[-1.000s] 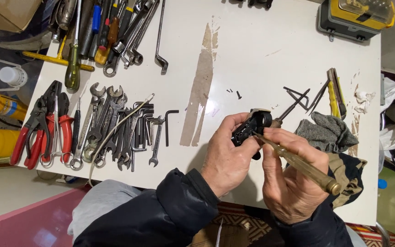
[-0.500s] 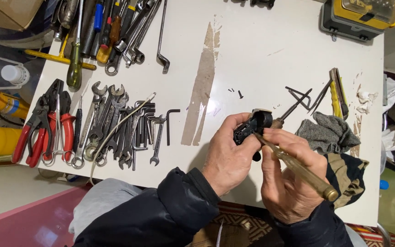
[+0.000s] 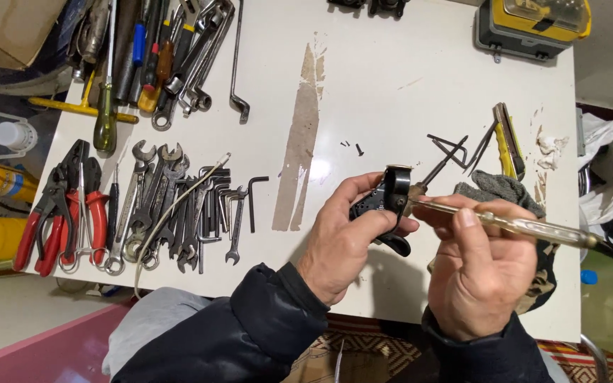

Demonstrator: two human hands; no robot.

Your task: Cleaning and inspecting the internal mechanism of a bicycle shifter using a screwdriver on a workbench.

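Left hand (image 3: 345,237) is clamped on a black part (image 3: 386,204) at frame centre, above the white table (image 3: 391,92). Right hand (image 3: 480,266) grips a screwdriver (image 3: 512,227), tip touching the part. Spanners (image 3: 172,206) lie at left, well apart.

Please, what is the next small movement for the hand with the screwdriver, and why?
Probably a small turn of the screwdriver with the right hand. Its tip already sits against the small black part, which the left hand grips above the white table. The shaft lies between the right thumb and fingers, ready to twist. Whether the tip sits in a screw head is too small to tell.
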